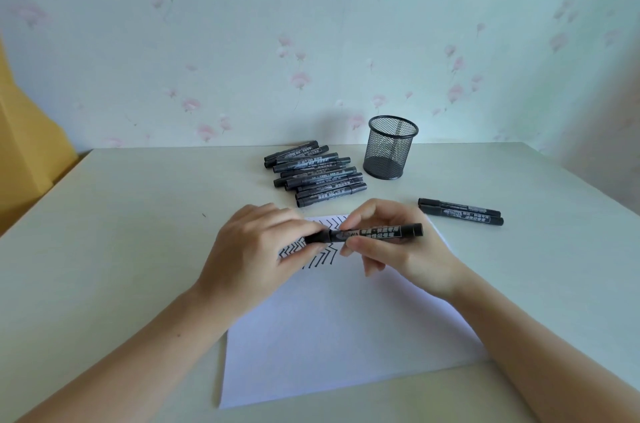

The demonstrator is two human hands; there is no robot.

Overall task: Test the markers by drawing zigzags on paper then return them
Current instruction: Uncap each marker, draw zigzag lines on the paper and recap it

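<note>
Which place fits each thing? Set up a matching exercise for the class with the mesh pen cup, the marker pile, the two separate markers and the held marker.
Things:
1. mesh pen cup
2. marker pile
3. two separate markers
4. held marker

Places:
a. right of the paper
b. between both hands, over the zigzags
c. near the wall, upright
d. left of the cup

Pairs: 1-c, 2-d, 3-a, 4-b

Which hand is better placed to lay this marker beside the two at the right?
Probably the right hand: it grips the black marker's barrel, nearest the two black markers lying right; the left hand holds only the cap end.
</note>
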